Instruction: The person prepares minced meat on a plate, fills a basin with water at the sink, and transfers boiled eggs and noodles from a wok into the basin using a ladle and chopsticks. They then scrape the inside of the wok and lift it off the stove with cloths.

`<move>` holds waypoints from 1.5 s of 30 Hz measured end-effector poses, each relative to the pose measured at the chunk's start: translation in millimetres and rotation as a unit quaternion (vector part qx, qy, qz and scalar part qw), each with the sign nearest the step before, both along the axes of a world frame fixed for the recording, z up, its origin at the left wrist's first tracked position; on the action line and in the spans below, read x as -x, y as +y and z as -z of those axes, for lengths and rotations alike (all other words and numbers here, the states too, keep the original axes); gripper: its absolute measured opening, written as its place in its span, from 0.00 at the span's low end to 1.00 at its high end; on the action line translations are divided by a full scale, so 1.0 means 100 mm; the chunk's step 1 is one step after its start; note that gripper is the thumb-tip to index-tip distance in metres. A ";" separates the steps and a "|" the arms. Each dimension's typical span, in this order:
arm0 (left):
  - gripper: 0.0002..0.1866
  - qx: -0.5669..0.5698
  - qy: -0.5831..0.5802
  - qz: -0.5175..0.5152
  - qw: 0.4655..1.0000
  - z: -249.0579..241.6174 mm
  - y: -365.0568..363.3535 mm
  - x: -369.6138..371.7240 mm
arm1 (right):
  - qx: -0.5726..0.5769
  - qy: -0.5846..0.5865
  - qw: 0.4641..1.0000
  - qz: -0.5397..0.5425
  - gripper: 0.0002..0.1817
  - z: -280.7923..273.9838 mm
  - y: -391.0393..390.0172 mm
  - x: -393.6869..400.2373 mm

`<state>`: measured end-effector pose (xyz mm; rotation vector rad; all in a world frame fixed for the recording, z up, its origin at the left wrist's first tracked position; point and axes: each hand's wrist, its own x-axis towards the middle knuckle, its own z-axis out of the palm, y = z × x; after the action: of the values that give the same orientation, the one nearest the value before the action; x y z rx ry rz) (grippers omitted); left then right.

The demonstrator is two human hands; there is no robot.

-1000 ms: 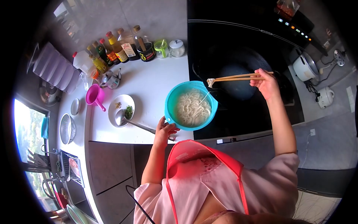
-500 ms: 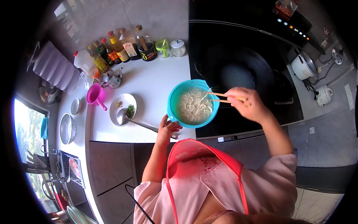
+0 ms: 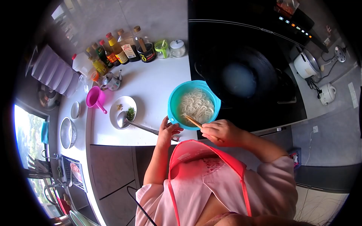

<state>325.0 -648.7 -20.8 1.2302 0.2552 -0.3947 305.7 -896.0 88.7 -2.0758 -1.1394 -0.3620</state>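
A turquoise bowl (image 3: 171,106) of pale noodles (image 3: 196,106) in liquid sits at the counter's edge beside the cooktop. My left hand (image 3: 167,131) is closed on the bowl's near-left rim, by a small tab with a hole. In my right hand (image 3: 221,133) I grip wooden chopsticks (image 3: 194,121), held over the near side of the bowl with their tips down at the noodles. Left of the bowl, a white plate (image 3: 131,101) carries chopped greens (image 3: 130,113), small brownish bits and a metal ladle (image 3: 141,126), whose handle reaches toward my left hand.
A dark wok (image 3: 241,75) with cloudy liquid stands on the black cooktop (image 3: 264,120), right of the bowl. Sauce bottles (image 3: 117,51) and jars line the wall. A pink dipper (image 3: 95,98) and a small kettle (image 3: 111,81) stand at the left. A rice cooker (image 3: 306,64) is far right.
My right hand has come down and toward me from the bowl's right side, bringing the chopsticks to the near side. My left hand stays at the rim.
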 end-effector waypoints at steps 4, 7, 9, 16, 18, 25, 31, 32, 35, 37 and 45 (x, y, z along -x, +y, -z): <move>0.27 0.001 0.003 -0.003 1.000 0.00 -0.01 0.00 | -0.011 0.056 0.998 0.030 0.08 -0.18 -0.20 -0.10; 0.26 -0.009 0.011 -0.004 1.000 -0.01 -0.02 0.00 | -0.133 0.127 0.969 0.163 0.09 -0.58 -0.68 -0.21; 0.25 -0.011 0.016 -0.014 1.000 -0.04 -0.03 0.01 | -0.243 0.225 0.909 0.253 0.10 -0.66 -1.07 -0.40; 0.25 -0.013 0.026 -0.022 0.999 -0.09 -0.05 0.01 | -0.215 0.416 0.837 0.282 0.12 -0.08 -2.07 -1.04; 0.25 -0.008 0.020 -0.027 0.999 -0.08 -0.06 0.01 | -0.253 0.404 0.825 0.302 0.12 0.05 -2.19 -1.17; 0.25 -0.011 0.021 -0.040 0.999 -0.03 -0.06 0.02 | -0.313 0.396 0.777 0.376 0.10 -0.12 -2.95 -1.26; 0.25 -0.006 0.030 -0.057 0.998 -0.05 -0.09 0.02 | -0.323 0.484 0.732 0.354 0.10 0.27 -2.90 -1.51; 0.26 -0.003 0.031 -0.061 0.998 -0.04 -0.09 0.02 | -0.344 0.491 0.726 0.336 0.10 0.40 -2.83 -1.58; 0.26 0.005 0.030 -0.069 0.997 -0.05 -0.10 0.03 | -0.392 0.495 0.714 0.304 0.11 0.59 -2.60 -1.68; 0.26 0.011 0.029 -0.074 0.997 -0.05 -0.10 0.04 | -0.398 0.496 0.711 0.299 0.11 0.61 -2.50 -1.69; 0.25 0.015 0.026 -0.057 0.998 -0.02 -0.07 0.03 | -0.454 0.498 0.688 0.269 0.11 0.31 -2.21 -1.52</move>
<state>322.1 -655.7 -19.1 1.1709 0.3603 -0.3314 458.2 -1117.0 57.6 -1.2412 0.3379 0.0124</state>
